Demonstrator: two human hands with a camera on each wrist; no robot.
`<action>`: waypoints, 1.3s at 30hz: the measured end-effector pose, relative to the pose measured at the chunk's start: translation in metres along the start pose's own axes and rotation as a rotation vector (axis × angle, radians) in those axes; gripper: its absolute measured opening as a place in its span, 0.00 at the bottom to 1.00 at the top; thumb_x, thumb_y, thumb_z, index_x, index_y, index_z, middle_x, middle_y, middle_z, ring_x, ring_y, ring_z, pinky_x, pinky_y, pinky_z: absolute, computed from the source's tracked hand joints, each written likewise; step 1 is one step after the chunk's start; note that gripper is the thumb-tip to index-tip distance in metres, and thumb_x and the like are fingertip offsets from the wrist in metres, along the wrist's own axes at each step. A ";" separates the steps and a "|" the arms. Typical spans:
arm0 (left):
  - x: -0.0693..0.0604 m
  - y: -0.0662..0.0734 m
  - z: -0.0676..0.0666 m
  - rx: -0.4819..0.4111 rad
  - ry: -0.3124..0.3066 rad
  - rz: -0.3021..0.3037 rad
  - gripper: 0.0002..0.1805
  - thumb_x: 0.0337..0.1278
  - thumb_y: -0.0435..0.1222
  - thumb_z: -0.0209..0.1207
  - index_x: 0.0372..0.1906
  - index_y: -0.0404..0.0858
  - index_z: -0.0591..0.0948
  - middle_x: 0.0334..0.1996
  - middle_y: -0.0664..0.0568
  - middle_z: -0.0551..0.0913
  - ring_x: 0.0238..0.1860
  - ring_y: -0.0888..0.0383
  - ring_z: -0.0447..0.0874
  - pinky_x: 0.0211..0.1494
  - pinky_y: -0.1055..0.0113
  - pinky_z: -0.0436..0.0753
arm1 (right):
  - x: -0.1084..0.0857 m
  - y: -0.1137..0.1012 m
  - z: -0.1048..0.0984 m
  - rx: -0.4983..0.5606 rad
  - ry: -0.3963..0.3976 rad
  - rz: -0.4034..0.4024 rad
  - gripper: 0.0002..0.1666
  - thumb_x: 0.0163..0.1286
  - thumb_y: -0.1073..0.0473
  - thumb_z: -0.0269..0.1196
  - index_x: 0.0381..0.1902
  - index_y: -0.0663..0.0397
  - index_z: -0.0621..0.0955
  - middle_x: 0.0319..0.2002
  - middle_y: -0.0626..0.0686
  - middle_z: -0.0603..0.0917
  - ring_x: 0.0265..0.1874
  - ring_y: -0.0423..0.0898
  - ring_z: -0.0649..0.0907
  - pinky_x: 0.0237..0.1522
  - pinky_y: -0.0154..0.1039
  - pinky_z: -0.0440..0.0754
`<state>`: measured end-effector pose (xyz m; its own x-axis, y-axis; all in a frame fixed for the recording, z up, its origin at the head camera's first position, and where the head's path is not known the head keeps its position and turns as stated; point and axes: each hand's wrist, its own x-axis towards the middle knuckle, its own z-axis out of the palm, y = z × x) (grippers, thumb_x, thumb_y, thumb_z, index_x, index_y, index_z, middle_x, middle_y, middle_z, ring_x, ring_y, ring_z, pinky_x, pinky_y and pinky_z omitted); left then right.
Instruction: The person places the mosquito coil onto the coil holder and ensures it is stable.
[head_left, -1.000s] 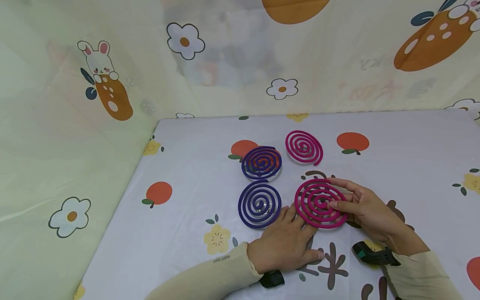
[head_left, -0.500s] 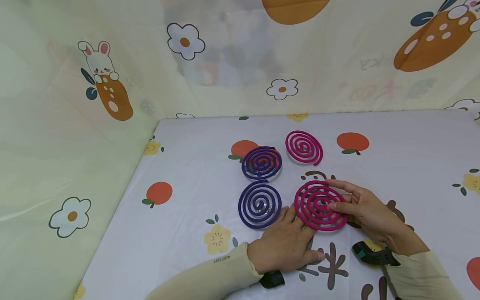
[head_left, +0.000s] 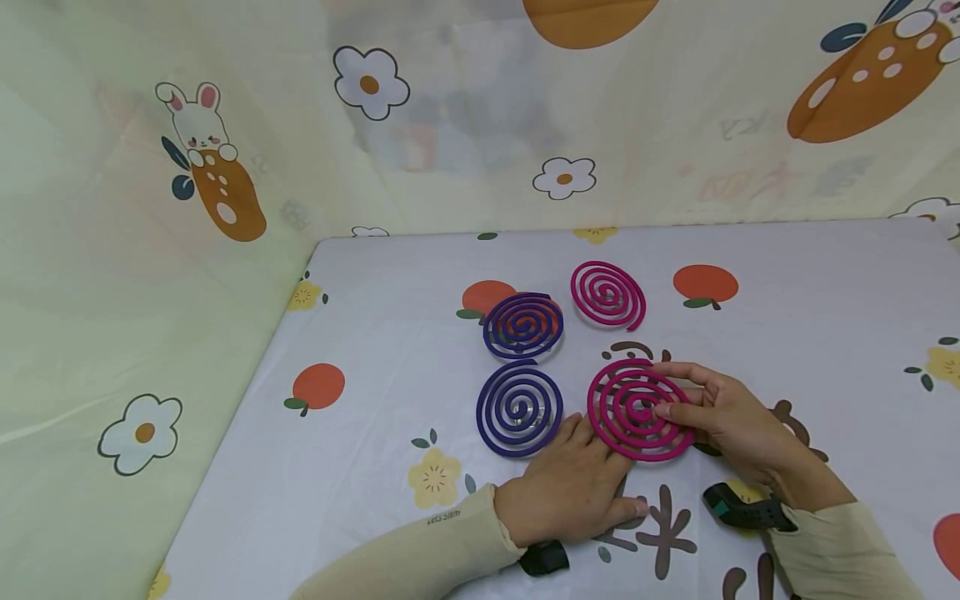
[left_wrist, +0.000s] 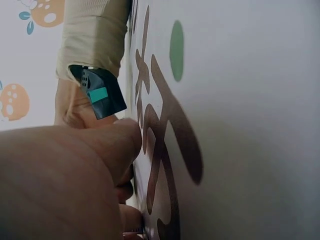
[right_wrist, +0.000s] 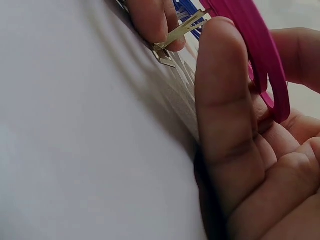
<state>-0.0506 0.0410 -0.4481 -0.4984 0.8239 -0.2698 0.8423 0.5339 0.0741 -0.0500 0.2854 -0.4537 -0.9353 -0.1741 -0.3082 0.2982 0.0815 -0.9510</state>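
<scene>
In the head view my right hand (head_left: 727, 425) holds a pink mosquito coil (head_left: 600, 417) at its right side, thumb on top and fingers under it. The right wrist view shows the pink coil (right_wrist: 265, 55) raised above the table, with a thin metal stand (right_wrist: 182, 32) beneath it. My left hand (head_left: 566, 487) lies on the tablecloth, fingers stretched forward, the tips partly hidden under the coil. Fingertips (right_wrist: 150, 20) of that hand are at the stand's foot. Left of them lies a blue mosquito coil (head_left: 519, 408).
A second blue coil (head_left: 522, 326) sits just behind the first. Behind the held coil stands another pink coil (head_left: 608, 296). The white printed tablecloth (head_left: 360, 500) meets a cream cloth wall (head_left: 465, 200) at the back and left.
The held pink coil has shifted slightly, its near edge dipping a little, then it has moved slightly left with my right hand. My left hand and the other coils stay put.
</scene>
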 end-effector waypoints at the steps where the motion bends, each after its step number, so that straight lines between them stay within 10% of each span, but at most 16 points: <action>1: 0.000 0.000 0.000 -0.003 0.006 0.004 0.43 0.75 0.68 0.39 0.85 0.50 0.55 0.84 0.53 0.53 0.84 0.48 0.44 0.83 0.52 0.50 | 0.000 0.000 0.000 -0.002 -0.001 -0.004 0.37 0.78 0.61 0.64 0.77 0.64 0.61 0.39 0.56 0.90 0.41 0.45 0.90 0.46 0.37 0.88; 39: -0.003 0.003 0.001 0.047 0.022 -0.011 0.40 0.78 0.64 0.38 0.85 0.51 0.53 0.84 0.54 0.53 0.84 0.49 0.43 0.83 0.50 0.53 | -0.001 0.003 -0.003 0.026 -0.041 -0.061 0.31 0.79 0.64 0.60 0.77 0.54 0.69 0.47 0.52 0.89 0.45 0.43 0.89 0.46 0.36 0.88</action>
<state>-0.0469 0.0400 -0.4478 -0.5120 0.8221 -0.2491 0.8450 0.5341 0.0257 -0.0489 0.2888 -0.4558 -0.9433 -0.2183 -0.2502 0.2467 0.0438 -0.9681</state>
